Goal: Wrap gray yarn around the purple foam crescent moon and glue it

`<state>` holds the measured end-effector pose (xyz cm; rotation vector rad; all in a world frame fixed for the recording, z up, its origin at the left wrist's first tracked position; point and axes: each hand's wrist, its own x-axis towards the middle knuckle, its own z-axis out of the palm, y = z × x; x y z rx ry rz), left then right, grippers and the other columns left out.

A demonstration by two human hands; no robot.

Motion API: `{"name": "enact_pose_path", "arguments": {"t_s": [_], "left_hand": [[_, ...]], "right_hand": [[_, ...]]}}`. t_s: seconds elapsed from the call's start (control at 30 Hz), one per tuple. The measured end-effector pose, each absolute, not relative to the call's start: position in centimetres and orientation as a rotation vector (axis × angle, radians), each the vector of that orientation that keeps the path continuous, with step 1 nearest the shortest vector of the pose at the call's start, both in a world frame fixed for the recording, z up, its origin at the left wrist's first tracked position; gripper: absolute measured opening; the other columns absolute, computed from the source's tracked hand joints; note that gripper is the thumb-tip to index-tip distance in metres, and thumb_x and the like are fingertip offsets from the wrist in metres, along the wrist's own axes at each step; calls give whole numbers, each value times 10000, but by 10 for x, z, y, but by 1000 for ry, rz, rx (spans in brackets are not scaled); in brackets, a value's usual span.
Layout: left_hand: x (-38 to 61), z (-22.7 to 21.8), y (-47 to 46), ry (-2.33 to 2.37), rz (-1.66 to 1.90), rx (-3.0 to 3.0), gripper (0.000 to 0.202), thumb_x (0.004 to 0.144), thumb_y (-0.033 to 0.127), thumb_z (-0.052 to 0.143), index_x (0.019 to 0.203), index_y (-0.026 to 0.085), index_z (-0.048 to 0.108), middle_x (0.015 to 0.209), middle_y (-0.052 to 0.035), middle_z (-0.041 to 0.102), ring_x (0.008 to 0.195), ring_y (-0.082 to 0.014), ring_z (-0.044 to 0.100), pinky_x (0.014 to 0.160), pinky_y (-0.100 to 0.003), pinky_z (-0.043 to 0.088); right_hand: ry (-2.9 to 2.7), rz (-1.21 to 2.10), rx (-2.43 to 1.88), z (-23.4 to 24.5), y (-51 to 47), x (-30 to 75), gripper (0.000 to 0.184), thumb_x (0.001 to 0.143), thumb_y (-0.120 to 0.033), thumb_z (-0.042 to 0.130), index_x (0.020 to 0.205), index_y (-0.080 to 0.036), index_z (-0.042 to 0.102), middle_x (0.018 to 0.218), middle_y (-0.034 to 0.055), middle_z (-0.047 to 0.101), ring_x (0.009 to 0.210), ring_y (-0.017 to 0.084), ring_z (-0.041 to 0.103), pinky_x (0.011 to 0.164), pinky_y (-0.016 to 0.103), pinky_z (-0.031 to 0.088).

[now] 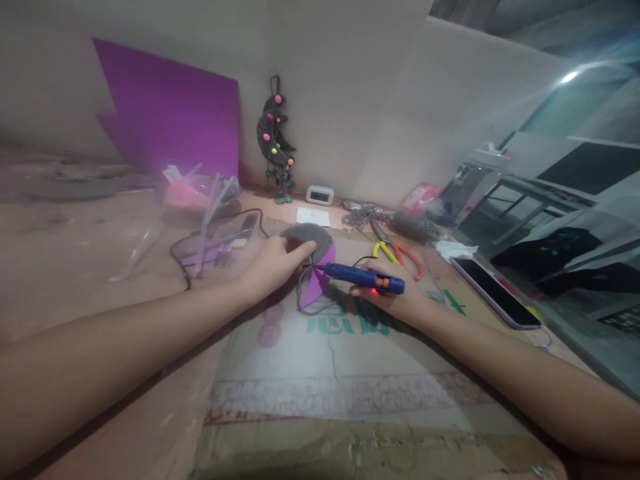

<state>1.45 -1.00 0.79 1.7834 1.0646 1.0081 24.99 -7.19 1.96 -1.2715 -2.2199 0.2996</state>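
My right hand [400, 297] is closed around a blue glue gun [367, 277] whose nozzle points left at a purple and grey crescent-shaped craft piece [320, 257]. A small red light glows on the gun. My left hand [275, 263] presses its fingers on the grey top of that piece and holds it down on a flattened cardboard sheet [350, 373]. A dark cord loops under the piece.
Orange and yellow scissors [400, 257] lie just behind the gun. A phone [495, 293] rests at the right. A clear bag with pink stuff [193, 193], a purple sheet [175, 113], a hanging moon ornament [275, 137] and a small clock [320, 195] stand at the back wall.
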Motion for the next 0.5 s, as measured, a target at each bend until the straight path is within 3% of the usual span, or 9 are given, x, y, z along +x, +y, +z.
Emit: {"name": "enact_pose_path", "arguments": {"t_s": [0.5], "left_hand": [[14, 6, -9, 1060, 1006, 1789, 379, 851, 460, 533, 614, 166, 567, 524, 24, 522, 470, -110, 465, 496, -243, 341]], "right_hand": [[-2220, 261, -1255, 19, -73, 251, 306, 793, -478, 659, 745, -188, 576, 688, 19, 587, 628, 169, 528, 593, 300, 399]]}}
